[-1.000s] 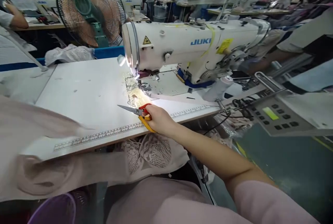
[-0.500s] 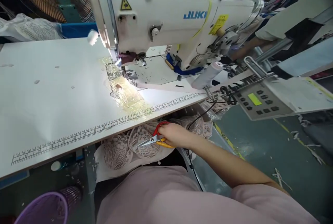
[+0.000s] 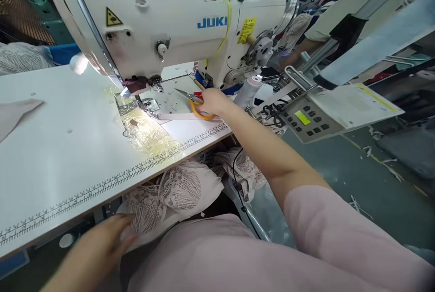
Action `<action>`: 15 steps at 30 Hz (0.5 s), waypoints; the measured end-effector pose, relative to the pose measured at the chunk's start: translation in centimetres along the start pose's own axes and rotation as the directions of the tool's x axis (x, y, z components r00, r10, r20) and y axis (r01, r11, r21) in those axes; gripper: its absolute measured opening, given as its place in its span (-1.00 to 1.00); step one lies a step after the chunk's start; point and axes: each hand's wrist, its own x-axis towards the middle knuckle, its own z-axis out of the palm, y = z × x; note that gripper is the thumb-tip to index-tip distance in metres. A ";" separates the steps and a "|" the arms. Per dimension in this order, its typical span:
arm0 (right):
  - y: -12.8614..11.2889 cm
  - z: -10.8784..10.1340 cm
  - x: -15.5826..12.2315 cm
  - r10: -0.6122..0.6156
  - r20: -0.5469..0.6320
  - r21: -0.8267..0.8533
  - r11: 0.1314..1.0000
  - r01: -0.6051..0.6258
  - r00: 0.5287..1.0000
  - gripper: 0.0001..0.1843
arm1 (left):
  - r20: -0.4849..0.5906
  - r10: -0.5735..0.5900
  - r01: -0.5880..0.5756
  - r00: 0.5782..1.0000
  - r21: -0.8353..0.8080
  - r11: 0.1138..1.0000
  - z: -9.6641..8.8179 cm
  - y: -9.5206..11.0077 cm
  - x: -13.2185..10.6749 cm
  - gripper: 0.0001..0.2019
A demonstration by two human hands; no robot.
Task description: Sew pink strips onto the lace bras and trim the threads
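A dusty-pink top (image 3: 210, 256) is worn, its visible sleeve (image 3: 317, 224) short.

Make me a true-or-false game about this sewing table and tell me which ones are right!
1. The right hand holds scissors. True.
2. The big letters on the sewing machine are red. False: the letters are blue.
3. Ruler markings run along the front of the white table. True.
4. The left hand is on top of the sewing machine. False: the left hand is low down, beside the lacy fabric. It is too blurry to tell if it is gripping it.
5. The control box has a glowing yellow-green screen. True.
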 end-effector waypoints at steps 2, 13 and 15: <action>-0.9 0.3 1.4 -0.012 -0.030 0.009 1.000 0.013 0.999 -0.77 | 0.115 0.033 -0.034 0.993 0.002 0.999 2.7 3.1 2.0 -0.55; -3.4 4.9 -11.9 -0.731 0.321 0.345 0.682 0.645 0.602 -0.72 | -0.243 -0.060 -0.003 0.968 -0.251 0.968 9.4 5.3 1.6 -0.48; -3.4 7.4 -13.4 -0.650 0.320 0.324 0.759 0.565 0.689 -0.59 | -0.279 -0.091 -0.005 0.956 -0.327 0.945 7.9 4.2 -0.1 -0.43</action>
